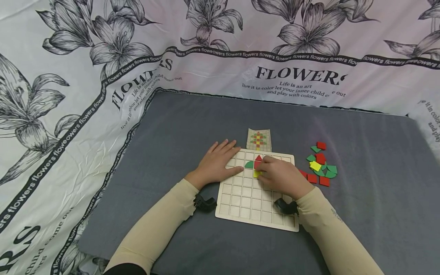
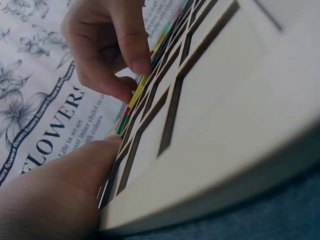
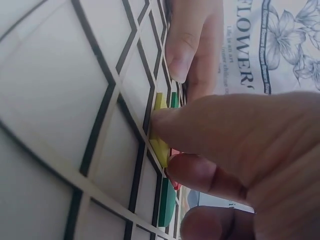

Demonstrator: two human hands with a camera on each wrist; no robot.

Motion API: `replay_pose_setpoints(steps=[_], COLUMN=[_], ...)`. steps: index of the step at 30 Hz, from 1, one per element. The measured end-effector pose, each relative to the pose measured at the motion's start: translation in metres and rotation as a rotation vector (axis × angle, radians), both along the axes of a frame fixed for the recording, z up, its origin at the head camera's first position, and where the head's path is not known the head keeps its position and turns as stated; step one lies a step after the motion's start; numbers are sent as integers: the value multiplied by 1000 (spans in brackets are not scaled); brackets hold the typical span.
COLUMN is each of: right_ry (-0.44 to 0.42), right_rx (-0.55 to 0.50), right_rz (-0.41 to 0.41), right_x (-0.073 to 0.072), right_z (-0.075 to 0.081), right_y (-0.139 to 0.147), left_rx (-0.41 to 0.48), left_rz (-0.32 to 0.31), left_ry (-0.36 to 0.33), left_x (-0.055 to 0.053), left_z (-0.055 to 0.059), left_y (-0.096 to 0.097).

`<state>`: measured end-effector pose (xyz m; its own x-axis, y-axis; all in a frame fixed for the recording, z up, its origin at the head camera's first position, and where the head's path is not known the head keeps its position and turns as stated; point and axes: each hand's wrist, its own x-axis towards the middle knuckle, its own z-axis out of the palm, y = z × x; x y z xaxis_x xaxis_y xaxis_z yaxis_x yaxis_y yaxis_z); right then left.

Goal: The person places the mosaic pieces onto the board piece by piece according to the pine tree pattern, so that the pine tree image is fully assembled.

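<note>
A pale wooden grid board [image 1: 240, 202] lies on the grey tabletop. My left hand [image 1: 217, 163] rests spread on its upper left edge, with the thumb stretched across the squares. My right hand [image 1: 283, 176] is over the board's upper right part. Its thumb and forefinger pinch a yellow piece [image 3: 160, 152] low at the grid; the hand covers part of it. Above that piece sit a red square [image 1: 256, 164] and a red triangle [image 1: 258, 157]. A green curved piece [image 1: 249, 164] lies left of the red square. In the right wrist view another green piece [image 3: 167, 202] shows.
A small pattern card [image 1: 259, 139] with a coloured tree-like figure lies against the board's far edge. Right of the board are several loose pieces, among them a yellow one [image 1: 315, 165], red squares [image 1: 324, 181] and green curved ones [image 1: 330, 174]. Flower-printed cloth [image 1: 213, 72] surrounds the table.
</note>
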<state>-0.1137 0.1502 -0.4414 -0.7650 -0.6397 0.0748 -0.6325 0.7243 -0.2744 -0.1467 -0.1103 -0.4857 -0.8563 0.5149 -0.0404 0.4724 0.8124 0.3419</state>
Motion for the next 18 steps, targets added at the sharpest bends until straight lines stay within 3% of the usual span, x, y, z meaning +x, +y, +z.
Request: replay_pose_setpoints(steps=[11,18], right_ry=[-24,-60], right_rx=[-3,-12], right_rz=[-15,-83], right_x=[3,5], right_z=[3,10], right_y=[1,8], left_rx=[-5,-2], left_rz=[11,6], left_ry=[-6,0], left_x=[0,0], left_z=[-1,-1], left_y=[1,0])
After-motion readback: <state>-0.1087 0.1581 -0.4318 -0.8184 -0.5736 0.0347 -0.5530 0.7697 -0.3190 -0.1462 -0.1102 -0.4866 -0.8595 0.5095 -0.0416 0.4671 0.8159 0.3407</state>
